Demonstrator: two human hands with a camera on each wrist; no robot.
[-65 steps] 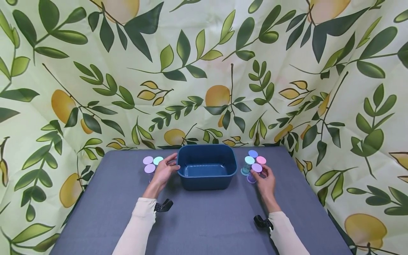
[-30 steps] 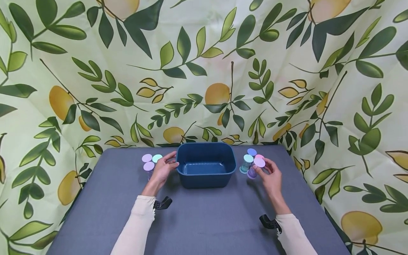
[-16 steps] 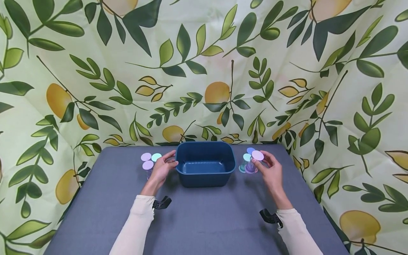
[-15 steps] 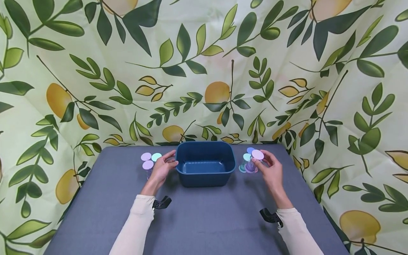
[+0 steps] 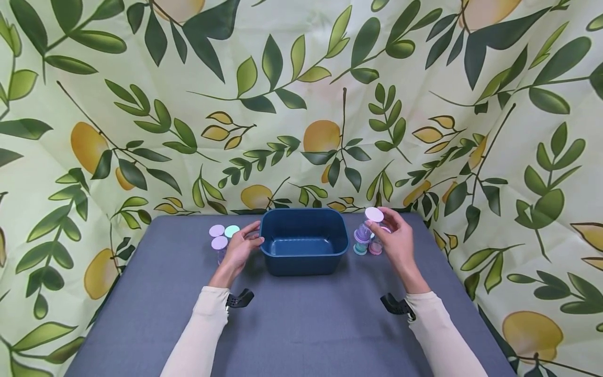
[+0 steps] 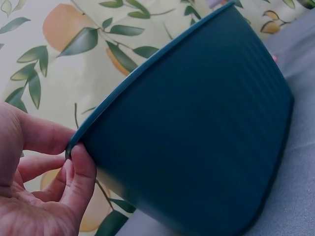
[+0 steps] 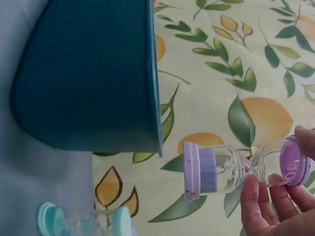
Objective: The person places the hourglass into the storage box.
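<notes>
**Purple sand timer held above the counter**

The right hand [image 5: 395, 242] pinches a purple sand timer [image 7: 246, 169] by its end cap, so the grip is narrow, and holds it above the counter [image 5: 301, 324], just right of the blue tub [image 5: 303, 246]. The left hand [image 5: 239, 252] grips the tub's left rim. A teal sand timer [image 5: 360, 243] stands nearby.
</notes>
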